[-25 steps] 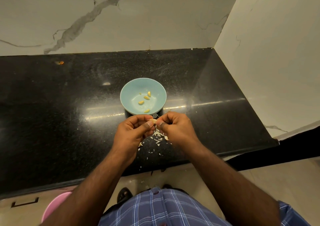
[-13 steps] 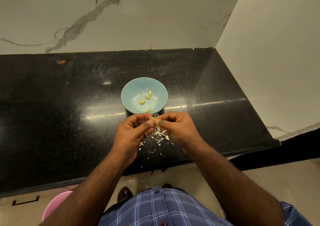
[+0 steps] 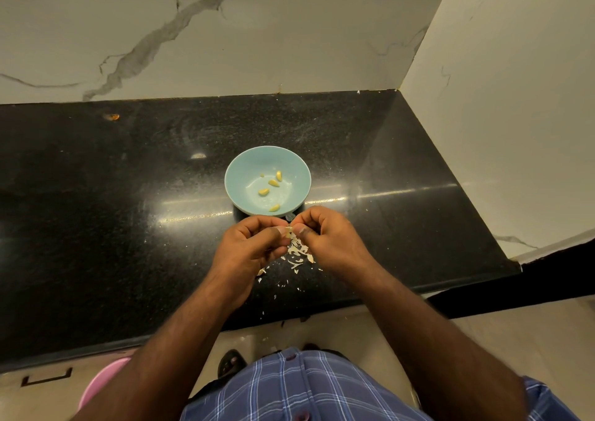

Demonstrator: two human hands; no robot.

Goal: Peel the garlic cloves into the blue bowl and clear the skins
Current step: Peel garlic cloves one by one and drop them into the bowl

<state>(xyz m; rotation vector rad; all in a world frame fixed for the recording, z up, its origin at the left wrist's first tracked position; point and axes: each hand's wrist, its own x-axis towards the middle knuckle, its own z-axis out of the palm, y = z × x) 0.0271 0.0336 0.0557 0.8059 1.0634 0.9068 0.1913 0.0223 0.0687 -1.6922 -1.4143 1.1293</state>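
Left hand point(image 3: 254, 246) and right hand point(image 3: 328, 240) both pinch one garlic clove point(image 3: 288, 229) just before blue bowl point(image 3: 238, 175); skins point(image 3: 299, 253) scattered on black table point(image 3: 96, 211) beneath.

1. A black speckled stone counter point(image 3: 96, 227) meets white marble walls point(image 3: 289, 34) with grey veins in a corner.
2. Light reflects on the counter.
3. Below are a beige floor point(image 3: 515, 340) and a pink tub point(image 3: 99, 378).

place: home kitchen | evidence: polished black granite desk point(image 3: 96, 227) meeting white grey-veined marble wall point(image 3: 289, 34) at right back corner | beige tiled floor point(image 3: 531, 340) | pink plastic tub point(image 3: 103, 378) below desk's front edge
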